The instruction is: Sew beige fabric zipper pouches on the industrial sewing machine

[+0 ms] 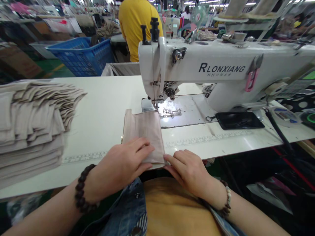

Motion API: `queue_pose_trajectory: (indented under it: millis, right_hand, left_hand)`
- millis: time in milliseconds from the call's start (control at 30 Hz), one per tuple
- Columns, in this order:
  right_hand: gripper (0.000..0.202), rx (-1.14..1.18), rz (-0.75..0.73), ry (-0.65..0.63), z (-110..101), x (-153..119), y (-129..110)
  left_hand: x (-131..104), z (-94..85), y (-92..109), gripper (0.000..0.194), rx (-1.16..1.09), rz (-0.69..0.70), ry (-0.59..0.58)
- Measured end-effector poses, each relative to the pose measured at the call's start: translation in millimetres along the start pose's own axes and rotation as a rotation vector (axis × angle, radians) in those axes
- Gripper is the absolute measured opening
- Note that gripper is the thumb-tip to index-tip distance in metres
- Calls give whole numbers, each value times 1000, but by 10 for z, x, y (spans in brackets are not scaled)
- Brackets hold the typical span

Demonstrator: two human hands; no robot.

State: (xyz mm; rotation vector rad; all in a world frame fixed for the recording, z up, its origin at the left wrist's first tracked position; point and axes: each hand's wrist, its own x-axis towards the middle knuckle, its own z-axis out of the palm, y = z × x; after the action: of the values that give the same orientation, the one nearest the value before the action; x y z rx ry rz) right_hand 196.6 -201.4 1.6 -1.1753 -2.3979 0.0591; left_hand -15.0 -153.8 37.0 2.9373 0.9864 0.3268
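A beige fabric piece lies on the white table, its far edge at the needle area of the white sewing machine. My left hand grips the near left part of the fabric, fingers on top and thumb at the front edge. At the near right corner, my right hand pinches the fabric between thumb and fingers. The machine's lamp lights the metal plate beside the fabric. A small metallic bit shows at the fabric's left edge.
Stacked beige fabric pieces cover the table's left side. A black phone lies at the right, below pink-handled snips on the machine. Behind the table are a blue basket and a person in yellow.
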Motion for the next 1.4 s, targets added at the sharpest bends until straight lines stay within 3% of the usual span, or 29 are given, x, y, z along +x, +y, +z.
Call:
queue_pose_trajectory:
  millis: [67,133,233,300,400,500,667,733,833,933,1033,1133,1267,1400]
  right_hand:
    - [17,17,28,-7,13,14,-2]
    - [19,57,58,-2,26,14,-8]
    - [13,233,147,18,39,26,-28]
    - [29,474,277,22,50,70,-42]
    - [49,969,522,25,81,208,-45]
    - [58,1371,672,10,126,402,-2]
    - [64,1542,801,134,192,748,187]
    - [60,1627,892,132,195,861,267]
    - [38,1714,941,99,162,944,301]
    - [17,1717,832,68,103,882,208]
    - [21,1647,775,-24,60,690,61]
    - [31,1550,813,-67,54,454,-50]
    - [34,1494,832,-15,73,251,-98]
    - [30,1484,823,-3,74,207,-98]
  left_hand:
    - [-18,2,20,12,27,-16,-132]
    - [-32,-26,6,13,-5,-43,-158]
    - [-22,-163,-75,14,-153,-190,18]
    - [12,-283,-134,14,-269,-389,156]
    - [86,-394,-173,17,-455,-625,243]
    - [162,-405,-161,19,-596,-673,271]
    - [355,-470,-232,11,-884,-715,360]
    - [449,-536,-314,5,-1100,-753,412]
    - [511,-602,-428,13,-1261,-808,423]
    - [421,-574,-441,34,-1151,-671,303]
    - [251,-463,-297,41,-718,-430,151]
    - [136,-316,-46,35,-277,-215,78]
    - [141,-121,230,26,-52,-42,133]
    - [159,-3,279,28,-70,131,224]
